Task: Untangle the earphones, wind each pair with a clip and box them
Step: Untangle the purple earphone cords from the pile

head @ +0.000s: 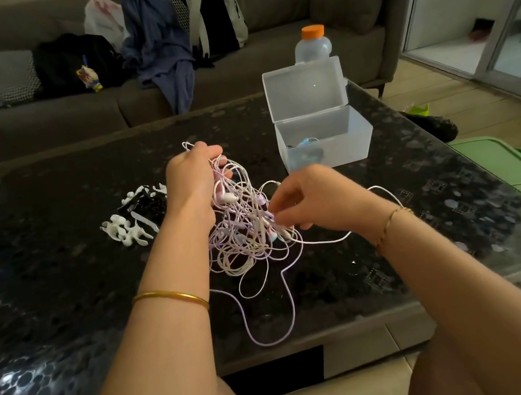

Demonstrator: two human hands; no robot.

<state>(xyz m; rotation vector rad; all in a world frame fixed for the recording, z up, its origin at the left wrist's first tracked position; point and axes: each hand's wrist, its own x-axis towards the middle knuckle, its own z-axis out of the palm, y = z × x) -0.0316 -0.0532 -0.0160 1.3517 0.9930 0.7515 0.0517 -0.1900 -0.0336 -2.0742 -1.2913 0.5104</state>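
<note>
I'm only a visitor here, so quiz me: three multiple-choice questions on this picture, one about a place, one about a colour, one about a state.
1. Where are the clips? A on the sofa; B on the table; C on the floor.
2. What colour is the bottle cap? A blue; B orange; C green.
3. How is the box lid? A shut; B lying apart; C open.
Answers: 1 B, they lie on the table left of the left hand holding the earphones; 2 B, the cap is orange; 3 C, the lid stands raised above the box.
</note>
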